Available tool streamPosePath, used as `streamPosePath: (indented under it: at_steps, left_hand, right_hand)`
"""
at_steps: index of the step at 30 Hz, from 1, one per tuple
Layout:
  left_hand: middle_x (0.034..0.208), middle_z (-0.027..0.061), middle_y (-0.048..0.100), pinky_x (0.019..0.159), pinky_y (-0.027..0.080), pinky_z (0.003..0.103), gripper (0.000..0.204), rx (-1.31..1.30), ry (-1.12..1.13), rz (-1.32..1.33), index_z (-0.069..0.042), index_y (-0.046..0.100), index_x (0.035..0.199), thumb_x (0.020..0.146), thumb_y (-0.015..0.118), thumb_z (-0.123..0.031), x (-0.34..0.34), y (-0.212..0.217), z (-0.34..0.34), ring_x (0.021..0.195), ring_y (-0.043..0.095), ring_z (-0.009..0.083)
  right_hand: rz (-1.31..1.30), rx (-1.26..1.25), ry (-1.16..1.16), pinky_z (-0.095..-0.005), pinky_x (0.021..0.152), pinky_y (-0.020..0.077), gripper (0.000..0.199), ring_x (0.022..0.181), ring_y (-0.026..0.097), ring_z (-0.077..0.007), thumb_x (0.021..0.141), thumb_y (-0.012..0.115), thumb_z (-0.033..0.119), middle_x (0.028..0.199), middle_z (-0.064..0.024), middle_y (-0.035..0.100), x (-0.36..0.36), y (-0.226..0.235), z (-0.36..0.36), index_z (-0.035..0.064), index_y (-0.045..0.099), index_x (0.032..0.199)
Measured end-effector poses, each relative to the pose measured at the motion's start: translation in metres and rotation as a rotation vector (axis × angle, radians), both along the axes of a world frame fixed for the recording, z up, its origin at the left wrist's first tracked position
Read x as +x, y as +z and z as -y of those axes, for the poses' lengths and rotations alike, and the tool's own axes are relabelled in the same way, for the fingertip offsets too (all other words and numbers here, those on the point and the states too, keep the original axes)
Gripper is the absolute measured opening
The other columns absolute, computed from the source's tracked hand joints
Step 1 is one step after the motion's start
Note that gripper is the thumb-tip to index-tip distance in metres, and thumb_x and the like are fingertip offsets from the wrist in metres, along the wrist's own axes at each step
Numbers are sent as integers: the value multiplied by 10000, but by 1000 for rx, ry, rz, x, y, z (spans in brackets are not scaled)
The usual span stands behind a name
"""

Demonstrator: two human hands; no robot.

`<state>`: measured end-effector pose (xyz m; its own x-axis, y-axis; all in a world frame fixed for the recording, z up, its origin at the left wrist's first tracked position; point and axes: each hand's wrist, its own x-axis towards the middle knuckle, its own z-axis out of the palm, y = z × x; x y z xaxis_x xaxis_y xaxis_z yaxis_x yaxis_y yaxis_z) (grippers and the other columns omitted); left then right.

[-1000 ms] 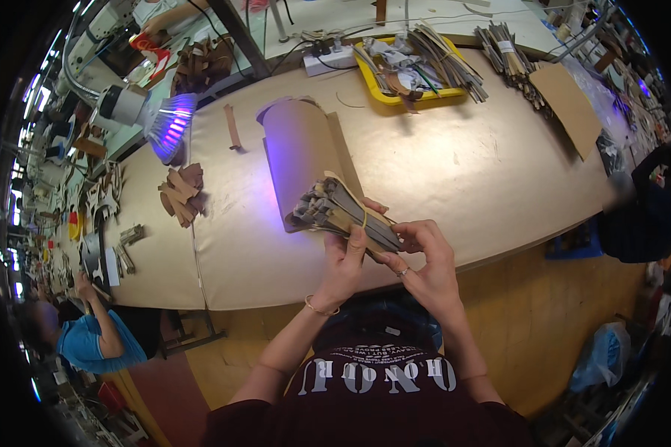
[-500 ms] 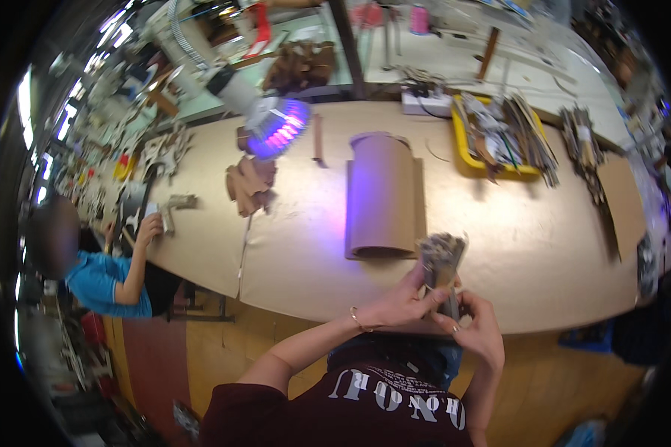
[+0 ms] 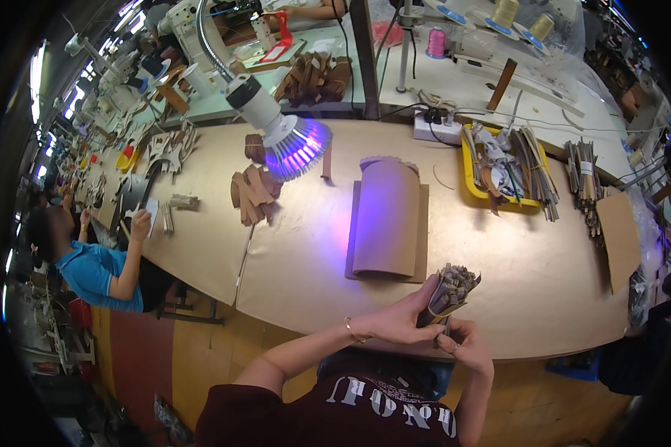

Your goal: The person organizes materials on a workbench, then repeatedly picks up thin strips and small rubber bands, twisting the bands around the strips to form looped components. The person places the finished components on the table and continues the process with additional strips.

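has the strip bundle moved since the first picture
Yes, the bundle has moved right relative to the brown roll, from overlapping its near end to by its right corner.

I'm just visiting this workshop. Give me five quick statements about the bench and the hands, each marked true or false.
1. The left hand holds a bundle of strips. True.
2. The right hand rests on the lamp. False: it is at the lower end of the bundle.
3. The lamp glows violet. True.
4. The curved brown sheet lies right of the yellow tray. False: it lies left of it.
5. A person in a blue shirt is off to the left. True.
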<state>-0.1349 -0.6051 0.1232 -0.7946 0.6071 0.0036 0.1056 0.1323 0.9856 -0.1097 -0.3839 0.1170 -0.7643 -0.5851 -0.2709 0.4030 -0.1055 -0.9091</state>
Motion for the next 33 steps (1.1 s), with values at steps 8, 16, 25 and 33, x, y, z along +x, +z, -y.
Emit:
streamPosePath:
  at_steps: [8, 16, 25, 33]
  left_hand:
    - [1352, 117, 489, 1068, 393, 349, 808, 323, -15, 278, -53, 224, 1507, 835, 672, -77, -10, -4, -5, 1243, 466, 176]
    - [1321, 114, 510, 1039, 419, 332, 776, 176, -96, 137, -8, 287, 1476, 826, 700, -111, -17, 0, -5, 1193, 497, 170]
    - [1155, 71, 598, 930, 494, 308, 663, 209, 223, 423, -14, 403, 1420, 789, 605, -19, -25, -8, -31, 1035, 580, 149]
    - [1017, 107, 596, 830, 520, 293, 730, 401, 356, 524, 14, 414, 1399, 677, 524, 21, -49, -4, -29, 909, 590, 174]
  right_hand:
    - [165, -121, -3, -235, 756, 466, 288, 821, 593, -68, 898, 736, 223, 953, -8, 683, -1, -2, -8, -13, 694, 1056]
    - [136, -52, -23, -238, 667, 454, 307, 693, 586, -89, 914, 714, 312, 759, -20, 661, 9, -20, -18, 11, 691, 970]
    - [303, -243, -161, -251, 582, 424, 292, 559, 443, -82, 1024, 545, 349, 630, 31, 475, 6, -5, -4, 69, 549, 942]
    - [283, -77, -164, -244, 584, 395, 303, 562, 370, -50, 1047, 501, 326, 626, 70, 386, 28, -3, -16, 81, 531, 873]
